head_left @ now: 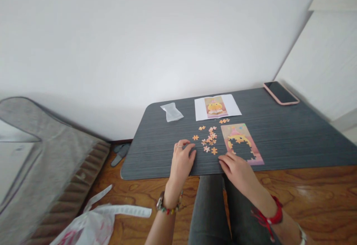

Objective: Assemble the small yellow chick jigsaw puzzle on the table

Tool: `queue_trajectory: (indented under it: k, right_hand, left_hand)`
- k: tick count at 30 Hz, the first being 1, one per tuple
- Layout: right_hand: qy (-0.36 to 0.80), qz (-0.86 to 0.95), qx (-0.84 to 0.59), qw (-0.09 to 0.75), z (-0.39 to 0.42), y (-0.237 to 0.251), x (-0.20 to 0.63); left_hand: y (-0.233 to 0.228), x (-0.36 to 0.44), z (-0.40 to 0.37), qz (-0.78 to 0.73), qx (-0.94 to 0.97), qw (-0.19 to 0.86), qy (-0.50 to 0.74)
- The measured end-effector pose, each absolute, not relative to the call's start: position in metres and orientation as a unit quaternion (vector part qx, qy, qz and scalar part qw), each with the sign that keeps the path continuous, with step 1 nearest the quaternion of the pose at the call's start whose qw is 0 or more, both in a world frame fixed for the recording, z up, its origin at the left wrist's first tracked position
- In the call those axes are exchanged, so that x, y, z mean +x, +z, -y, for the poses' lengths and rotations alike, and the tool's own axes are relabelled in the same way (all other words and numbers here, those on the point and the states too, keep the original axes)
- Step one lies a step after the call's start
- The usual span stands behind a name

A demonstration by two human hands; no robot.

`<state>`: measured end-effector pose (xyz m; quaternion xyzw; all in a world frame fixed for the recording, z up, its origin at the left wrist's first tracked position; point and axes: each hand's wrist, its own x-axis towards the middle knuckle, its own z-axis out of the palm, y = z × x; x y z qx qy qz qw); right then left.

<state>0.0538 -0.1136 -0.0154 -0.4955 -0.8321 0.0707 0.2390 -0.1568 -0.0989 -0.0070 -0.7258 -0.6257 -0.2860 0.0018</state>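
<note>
A partly built jigsaw puzzle (242, 142) with a yellow figure and an unfilled middle lies on the dark table (292, 133). Several loose orange and pink pieces (209, 139) are scattered just left of it. My left hand (182, 162) rests on the table near the front edge, fingers curled, beside the loose pieces; I cannot tell whether it holds one. My right hand (237, 170) lies flat at the puzzle's lower left corner, fingers apart, nothing visibly in it. A printed reference picture (216, 107) on white paper sits behind the puzzle.
An empty clear plastic bag (171, 111) lies at the back left of the table. A phone in a pink case (280, 92) sits at the back right, near a white cabinet (323, 59). On the wooden floor are a white plastic bag (92, 224), slippers (121, 153) and a grey covered object (41, 163).
</note>
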Motion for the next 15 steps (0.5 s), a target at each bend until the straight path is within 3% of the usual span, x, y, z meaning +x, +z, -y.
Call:
queue_trajectory:
  k: [8, 15]
  right_hand:
    - [0.030, 0.814, -0.534, 0.229, 0.096, 0.001, 0.114]
    - [0.083, 0.801, -0.531, 0.264, 0.119, -0.008, 0.142]
  left_hand:
    - [-0.010, -0.130, 0.099, 0.600, -0.745, -0.036, -0.290]
    - [-0.010, -0.121, 0.097, 0.599, -0.762, -0.022, -0.245]
